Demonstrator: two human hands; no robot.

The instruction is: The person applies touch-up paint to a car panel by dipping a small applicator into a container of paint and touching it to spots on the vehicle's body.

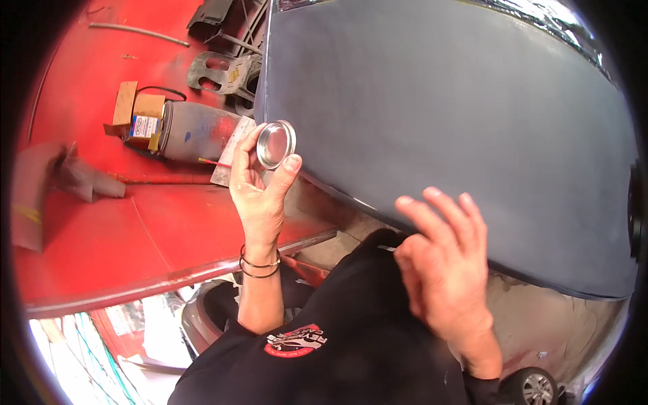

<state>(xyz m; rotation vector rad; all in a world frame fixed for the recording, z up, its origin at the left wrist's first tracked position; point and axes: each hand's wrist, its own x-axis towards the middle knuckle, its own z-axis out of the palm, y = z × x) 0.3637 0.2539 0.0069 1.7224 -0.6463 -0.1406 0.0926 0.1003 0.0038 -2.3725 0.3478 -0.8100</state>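
Observation:
My left hand (260, 192) holds a small round, shiny metal lid or shallow tin (275, 145) between thumb and fingers, tilted so its inside faces me. Two dark bands circle the left wrist. To the right, my right hand (449, 263) is raised in front of the lower edge of a large dark grey panel (432, 115). Its thumb and index finger curl together, while the other fingers stretch apart. I cannot make out whether anything sits between that thumb and index finger.
A red surface (88, 236) spans the left side, bearing an open cardboard box (147, 106), a grey cylindrical container (192, 131) and a grey slotted metal part (226, 74). Crumpled clear plastic (81, 175) lies at far left. A wheel (538, 388) shows at bottom right.

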